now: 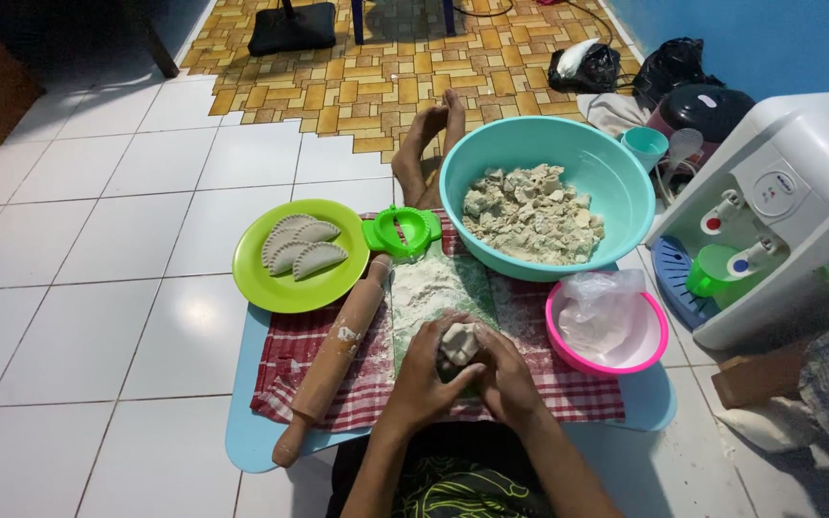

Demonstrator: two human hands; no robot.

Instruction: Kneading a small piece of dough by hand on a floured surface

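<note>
My left hand (424, 369) and my right hand (503, 374) are pressed together around a pale lump of dough (460, 341), just above a floured green board (434, 288). The board lies on a red checked cloth (568, 393). A wooden rolling pin (333, 355) lies slanted to the left of my hands. A green plate (285, 283) with three folded dumplings (301, 247) sits at the far left. A green dumpling press (403, 230) lies open beside it. A teal bowl (616, 182) holds torn dough chunks (530, 213).
A pink bowl (650, 345) lined with a plastic bag stands at the right. A white water dispenser (789, 211) and a rice cooker (702, 110) stand farther right. My bare feet (426, 144) stretch beyond the bowl. A light blue mat (247, 432) lies under the cloth on white floor tiles.
</note>
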